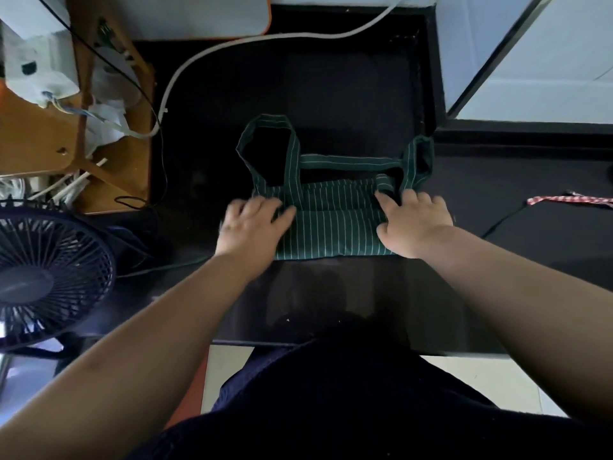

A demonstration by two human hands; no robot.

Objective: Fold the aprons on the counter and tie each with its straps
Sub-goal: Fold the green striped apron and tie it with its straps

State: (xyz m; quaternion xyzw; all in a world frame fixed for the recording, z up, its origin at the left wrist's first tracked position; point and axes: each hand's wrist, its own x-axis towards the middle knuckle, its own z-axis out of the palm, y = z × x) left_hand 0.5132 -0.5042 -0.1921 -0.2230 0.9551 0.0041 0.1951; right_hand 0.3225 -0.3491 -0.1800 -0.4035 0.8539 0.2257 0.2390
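Observation:
A dark green apron with thin white stripes (335, 227) lies folded into a small rectangle on the black counter (331, 94). Its straps (348, 161) loop out behind it, one loop at the back left and one at the back right. My left hand (253, 224) rests flat on the fold's left edge with fingers spread. At the right edge my right hand (413, 220) presses down, its fingers lying on the fabric where the right strap starts. Neither hand visibly pinches the cloth.
A red-and-white checked strap (570, 200) lies at the far right of the counter. A black fan (49, 277) stands at the left. A white cable (232, 48) curves across the back. Wooden furniture with clutter (99, 127) sits at the left.

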